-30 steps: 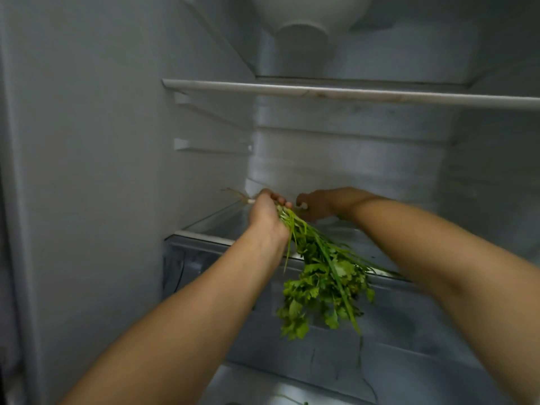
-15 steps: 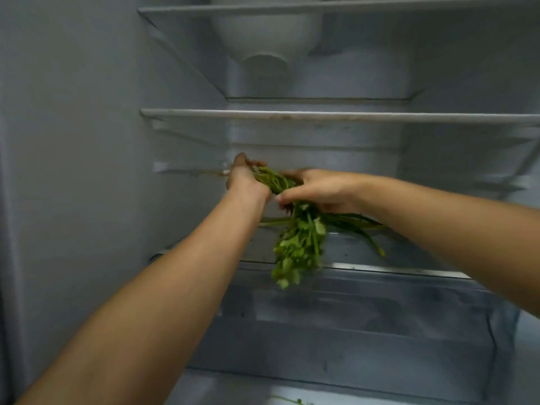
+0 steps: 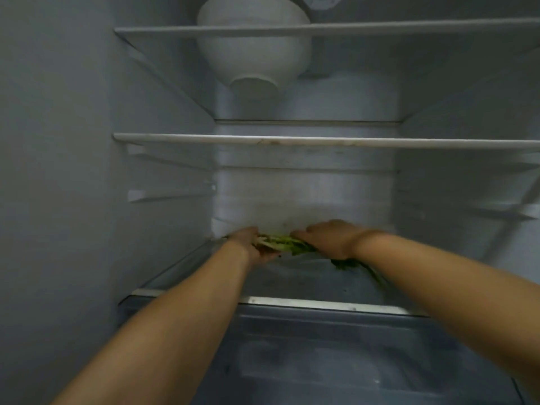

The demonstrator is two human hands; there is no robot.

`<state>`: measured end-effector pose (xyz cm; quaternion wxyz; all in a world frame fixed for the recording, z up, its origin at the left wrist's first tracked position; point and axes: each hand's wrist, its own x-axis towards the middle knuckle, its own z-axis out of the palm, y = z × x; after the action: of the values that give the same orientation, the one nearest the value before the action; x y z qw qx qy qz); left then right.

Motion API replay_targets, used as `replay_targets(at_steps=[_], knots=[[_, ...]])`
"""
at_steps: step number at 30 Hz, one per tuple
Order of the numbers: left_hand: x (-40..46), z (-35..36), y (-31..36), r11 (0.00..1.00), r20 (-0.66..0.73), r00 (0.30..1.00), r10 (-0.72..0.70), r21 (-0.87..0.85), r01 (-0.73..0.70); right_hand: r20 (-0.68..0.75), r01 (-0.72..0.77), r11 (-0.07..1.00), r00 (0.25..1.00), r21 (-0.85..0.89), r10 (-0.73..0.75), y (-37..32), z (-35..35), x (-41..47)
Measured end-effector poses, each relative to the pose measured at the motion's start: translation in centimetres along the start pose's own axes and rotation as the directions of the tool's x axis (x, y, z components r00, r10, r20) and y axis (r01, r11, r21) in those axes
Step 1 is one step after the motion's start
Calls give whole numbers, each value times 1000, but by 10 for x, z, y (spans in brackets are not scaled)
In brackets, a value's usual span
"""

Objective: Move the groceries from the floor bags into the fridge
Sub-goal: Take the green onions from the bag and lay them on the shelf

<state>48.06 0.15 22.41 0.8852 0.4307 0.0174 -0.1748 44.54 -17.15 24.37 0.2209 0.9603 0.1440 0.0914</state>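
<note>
1. Grey-white fridge point(image 3: 73, 171) walls fill the view, dim and slightly blurred, with moulded shelf rails on both sides.
2. Three shelves cross it: a top shelf point(image 3: 321, 29), a middle shelf point(image 3: 321, 141), and a glass bottom shelf point(image 3: 306, 283) above a translucent drawer point(image 3: 321, 361).
3. On the top shelf sits a white bowl point(image 3: 254, 54), seen from below through the shelf.
4. Both forearms reach deep onto the bottom shelf.
5. Near the back wall, the left hand point(image 3: 251, 244) grips the pale stem end of the herbs point(image 3: 285, 242); the right hand point(image 3: 330, 238) curls over the leafy part, which lies on the glass.
</note>
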Motion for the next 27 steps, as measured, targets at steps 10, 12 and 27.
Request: replay_targets(at_steps=[10,12,27], knots=[[10,-9,9,934,-308,883,354,161,-318,111,-91,985,991,147,75,-15,4,19],[8,-14,12,915,-311,868,388,241,-323,150,-138,963,983,233,105,-11,-8,11],[-57,11,-8,333,234,703,671,753,-568,-292,-280,848,851,450,436,-41,-13,-114]])
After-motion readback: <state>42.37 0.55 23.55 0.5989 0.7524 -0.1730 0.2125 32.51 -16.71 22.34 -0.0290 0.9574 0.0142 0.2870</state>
